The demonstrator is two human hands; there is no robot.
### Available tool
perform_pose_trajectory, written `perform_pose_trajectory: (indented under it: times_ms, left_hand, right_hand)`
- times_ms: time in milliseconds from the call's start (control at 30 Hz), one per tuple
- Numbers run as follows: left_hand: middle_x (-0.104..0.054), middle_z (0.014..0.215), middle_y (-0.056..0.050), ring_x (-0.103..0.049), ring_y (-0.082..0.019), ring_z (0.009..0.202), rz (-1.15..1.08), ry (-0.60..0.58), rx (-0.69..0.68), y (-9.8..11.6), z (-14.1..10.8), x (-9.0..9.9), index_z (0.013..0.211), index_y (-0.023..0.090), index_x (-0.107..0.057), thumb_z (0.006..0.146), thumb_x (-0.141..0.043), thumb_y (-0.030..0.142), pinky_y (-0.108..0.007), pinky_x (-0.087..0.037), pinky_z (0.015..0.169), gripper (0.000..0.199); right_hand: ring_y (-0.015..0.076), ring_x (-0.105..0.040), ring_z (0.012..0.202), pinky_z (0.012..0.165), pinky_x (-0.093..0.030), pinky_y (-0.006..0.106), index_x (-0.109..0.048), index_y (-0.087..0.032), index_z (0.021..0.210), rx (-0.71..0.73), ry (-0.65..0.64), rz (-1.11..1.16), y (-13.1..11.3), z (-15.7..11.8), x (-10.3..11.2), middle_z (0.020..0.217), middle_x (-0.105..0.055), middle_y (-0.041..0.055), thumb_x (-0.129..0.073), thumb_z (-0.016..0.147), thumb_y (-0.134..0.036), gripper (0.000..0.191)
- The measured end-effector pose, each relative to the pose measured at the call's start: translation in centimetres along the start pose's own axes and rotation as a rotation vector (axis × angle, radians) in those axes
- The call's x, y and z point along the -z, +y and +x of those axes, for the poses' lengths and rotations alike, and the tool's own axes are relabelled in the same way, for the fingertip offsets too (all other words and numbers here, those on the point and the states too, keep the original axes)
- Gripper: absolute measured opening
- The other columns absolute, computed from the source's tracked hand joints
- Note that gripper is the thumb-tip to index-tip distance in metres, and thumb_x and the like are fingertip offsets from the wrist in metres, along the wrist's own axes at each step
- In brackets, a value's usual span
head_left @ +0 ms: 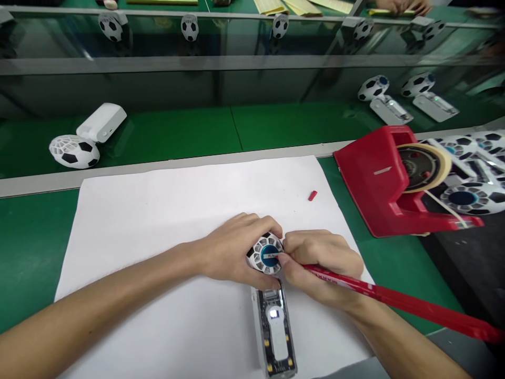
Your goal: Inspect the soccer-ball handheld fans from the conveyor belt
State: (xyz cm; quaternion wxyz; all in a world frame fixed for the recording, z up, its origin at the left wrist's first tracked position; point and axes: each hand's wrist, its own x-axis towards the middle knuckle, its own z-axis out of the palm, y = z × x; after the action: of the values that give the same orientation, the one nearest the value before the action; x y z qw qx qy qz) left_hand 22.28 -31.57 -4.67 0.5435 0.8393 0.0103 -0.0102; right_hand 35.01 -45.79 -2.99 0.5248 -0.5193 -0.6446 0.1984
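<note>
"What did the left hand [242, 250] have hold of?"

"A football-patterned ball [258, 256], clasped between the thumb and the curled fingers, with its blue disc [270, 264] facing up. It sat near the middle of a white sheet [165, 226], low in the view."

"And that long thing under it?"

"A casing [276, 337] with a see-through face, lying on the same sheet and pointing toward the person. The left thumb covered the place where it met the ball, so I couldn't tell how they joined."

"The right hand [323, 258]?"

"Its fingers were folded, and it gripped a red stick [414, 304] whose shaft slanted away past the wrist. The thumb was right beside a pale strip [270, 256] with small lettering, which lay across the disc. The fingers hid the stick's tip, so I couldn't say whether it touched."

"Anything nearby?"

"A small red piece [312, 196] on the sheet, and a red tape dispenser [371, 179] on the green worktop [31, 226], just off the sheet's right edge. Past the grey rail [158, 169], a similar unit [81, 150] rested on the left, and two others [390, 109] on the right."
</note>
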Motion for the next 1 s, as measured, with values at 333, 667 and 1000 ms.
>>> perform_pose_trajectory:
  times_ms: [333, 667, 1000]
  left_hand:
    - [-0.062, 0.109, -0.003, -0.053, -0.024, 0.100, -0.009, -0.049, 0.070, 0.2, -0.2, 0.2, 0.113, 0.024, -0.052, 0.072, -0.079, 0.046, -0.039, -0.041, 0.089, 0.054]
    - [-0.061, 0.111, -0.006, -0.055, -0.024, 0.098, -0.071, 0.028, -0.009, 0.3, -0.5, -0.1, 0.116, 0.021, -0.054, 0.079, -0.072, 0.053, -0.037, -0.043, 0.087, 0.052]
    - [-0.064, 0.103, -0.011, -0.059, -0.022, 0.100, -0.672, 0.255, -0.021, -1.0, 0.4, -0.2, 0.100, 0.016, -0.062, 0.099, -0.043, 0.056, -0.035, -0.045, 0.092, 0.044]
  right_hand:
    - [0.0114, -0.049, 0.045, 0.044, -0.039, 0.026, -0.068, -0.021, 0.078, -0.285, 0.590, -0.404, 2.6, -0.3, 5.8, 0.056, -0.056, -0.0039, -0.070, 0.090, -0.029, 0.014]
    - [0.0166, -0.054, 0.065, 0.063, -0.040, 0.030, -0.057, -0.021, 0.091, -0.544, 0.298, -0.709, 5.6, -0.6, 6.4, 0.076, -0.061, -0.0002, -0.067, 0.084, -0.020, 0.012]
    - [0.0154, -0.067, 0.081, 0.075, -0.056, 0.029, -0.058, -0.024, 0.103, -0.102, 0.225, -0.163, 0.0, 3.1, 0.7, 0.092, -0.065, -0.0004, -0.070, 0.087, -0.009, 0.025]
